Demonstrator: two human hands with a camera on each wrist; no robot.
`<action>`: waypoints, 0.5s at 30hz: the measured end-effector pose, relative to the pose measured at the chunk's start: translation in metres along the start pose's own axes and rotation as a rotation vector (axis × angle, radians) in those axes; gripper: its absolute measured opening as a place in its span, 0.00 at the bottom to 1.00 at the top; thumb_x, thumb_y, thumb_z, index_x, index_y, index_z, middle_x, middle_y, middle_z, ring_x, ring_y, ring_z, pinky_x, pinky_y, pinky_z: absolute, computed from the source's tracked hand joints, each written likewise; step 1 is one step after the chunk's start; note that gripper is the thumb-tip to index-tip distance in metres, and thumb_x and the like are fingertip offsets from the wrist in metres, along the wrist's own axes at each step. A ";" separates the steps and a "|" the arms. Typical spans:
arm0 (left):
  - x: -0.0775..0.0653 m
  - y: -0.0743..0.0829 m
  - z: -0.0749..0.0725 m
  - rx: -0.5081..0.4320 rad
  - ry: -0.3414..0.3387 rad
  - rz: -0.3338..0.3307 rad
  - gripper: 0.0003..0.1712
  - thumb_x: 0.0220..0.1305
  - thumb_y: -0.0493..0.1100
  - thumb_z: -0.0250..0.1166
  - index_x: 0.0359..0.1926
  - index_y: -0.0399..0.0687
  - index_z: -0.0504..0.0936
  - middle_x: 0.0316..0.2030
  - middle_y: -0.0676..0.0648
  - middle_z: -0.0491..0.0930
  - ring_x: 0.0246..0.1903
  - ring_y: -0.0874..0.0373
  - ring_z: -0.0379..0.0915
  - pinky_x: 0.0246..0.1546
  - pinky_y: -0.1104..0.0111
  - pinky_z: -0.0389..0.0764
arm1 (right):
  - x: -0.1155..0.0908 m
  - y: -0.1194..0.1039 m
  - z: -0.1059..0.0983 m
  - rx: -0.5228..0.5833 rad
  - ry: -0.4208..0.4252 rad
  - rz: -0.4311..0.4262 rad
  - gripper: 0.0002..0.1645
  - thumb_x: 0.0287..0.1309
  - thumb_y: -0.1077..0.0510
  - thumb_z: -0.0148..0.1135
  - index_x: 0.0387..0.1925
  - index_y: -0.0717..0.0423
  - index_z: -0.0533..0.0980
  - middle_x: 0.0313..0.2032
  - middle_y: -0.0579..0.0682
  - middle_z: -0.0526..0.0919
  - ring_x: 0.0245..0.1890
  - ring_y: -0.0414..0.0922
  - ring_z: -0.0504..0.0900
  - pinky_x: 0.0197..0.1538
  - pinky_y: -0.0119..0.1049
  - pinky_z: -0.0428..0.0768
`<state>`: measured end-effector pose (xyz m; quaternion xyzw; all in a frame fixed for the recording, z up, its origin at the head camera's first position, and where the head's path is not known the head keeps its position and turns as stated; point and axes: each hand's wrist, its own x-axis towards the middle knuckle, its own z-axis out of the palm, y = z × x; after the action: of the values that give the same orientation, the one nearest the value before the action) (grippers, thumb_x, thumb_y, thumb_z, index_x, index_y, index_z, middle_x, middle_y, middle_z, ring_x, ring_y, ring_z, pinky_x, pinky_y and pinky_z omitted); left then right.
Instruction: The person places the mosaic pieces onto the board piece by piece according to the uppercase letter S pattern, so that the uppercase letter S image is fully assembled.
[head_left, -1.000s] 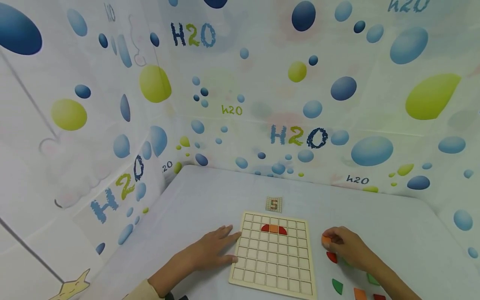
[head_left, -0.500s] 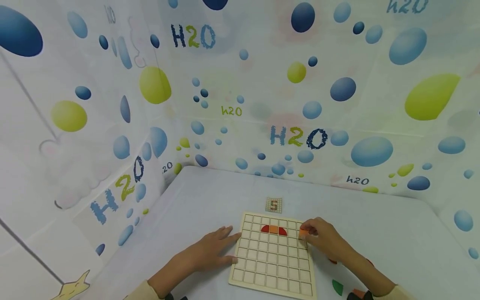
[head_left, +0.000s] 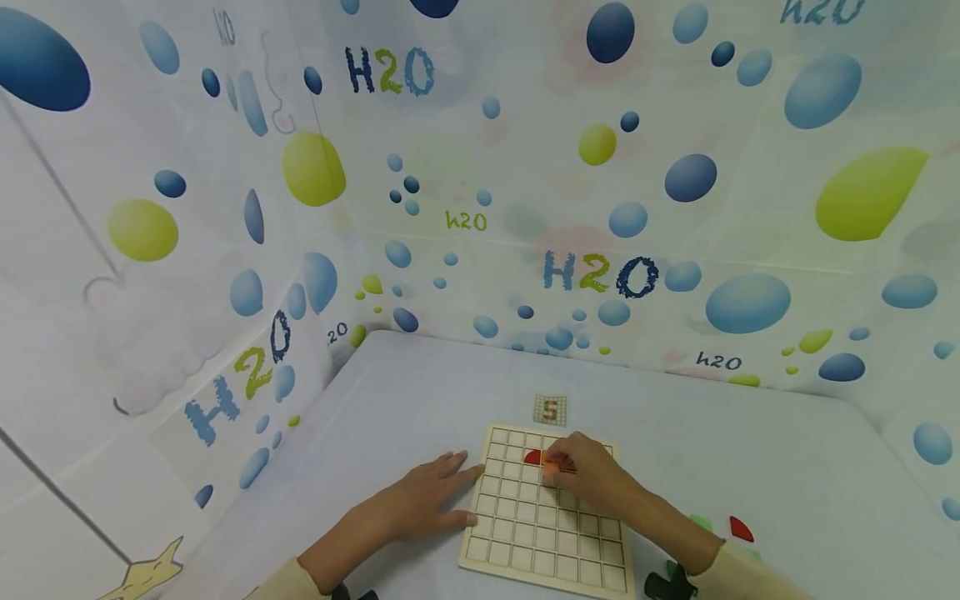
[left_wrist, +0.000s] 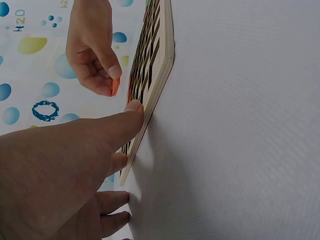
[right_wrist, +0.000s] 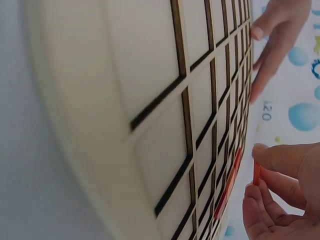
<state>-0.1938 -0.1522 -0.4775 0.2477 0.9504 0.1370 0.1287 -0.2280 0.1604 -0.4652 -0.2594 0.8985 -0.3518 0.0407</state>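
Note:
A pale wooden grid board (head_left: 517, 533) lies on the table. Spread along its left edge, my left hand (head_left: 423, 498) rests with straight fingers, the thumb (left_wrist: 131, 109) against the rim. Over the board's upper rows, my right hand (head_left: 600, 477) pinches an orange tile (right_wrist: 256, 172) between thumb and fingers. The left wrist view shows that tile held above the grid. A red quarter-round piece (head_left: 532, 457) sits in a cell just left of it. My right hand hides the pieces beside the red one in the head view.
Behind the board lies a small card (head_left: 550, 409) with an S-like pattern on a grid. To the right, a loose red piece (head_left: 741, 528) and a green piece (head_left: 701, 522) lie beside the right forearm. Printed sheets (head_left: 517, 167) hang behind and left of the table.
My right hand has carried the orange tile leftward from the loose pieces, across the board's right edge, to over the upper cells. My left hand has stayed at the board's left edge.

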 end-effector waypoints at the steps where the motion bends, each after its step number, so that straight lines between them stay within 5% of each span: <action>1: 0.000 0.000 0.000 -0.001 -0.001 -0.002 0.45 0.72 0.74 0.58 0.82 0.66 0.62 0.82 0.43 0.58 0.81 0.41 0.54 0.75 0.42 0.65 | 0.002 -0.002 0.002 -0.001 -0.003 -0.005 0.09 0.66 0.64 0.70 0.47 0.59 0.84 0.41 0.47 0.81 0.41 0.41 0.79 0.45 0.34 0.83; 15: -0.002 0.000 -0.003 -0.030 0.003 0.008 0.45 0.71 0.73 0.59 0.82 0.66 0.62 0.82 0.42 0.58 0.80 0.40 0.55 0.74 0.40 0.65 | 0.019 -0.009 0.020 -0.046 -0.069 -0.082 0.04 0.65 0.63 0.73 0.35 0.54 0.83 0.38 0.44 0.79 0.39 0.40 0.79 0.43 0.35 0.82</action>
<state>-0.1926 -0.1536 -0.4745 0.2495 0.9474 0.1522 0.1302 -0.2348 0.1334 -0.4721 -0.3089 0.8930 -0.3234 0.0511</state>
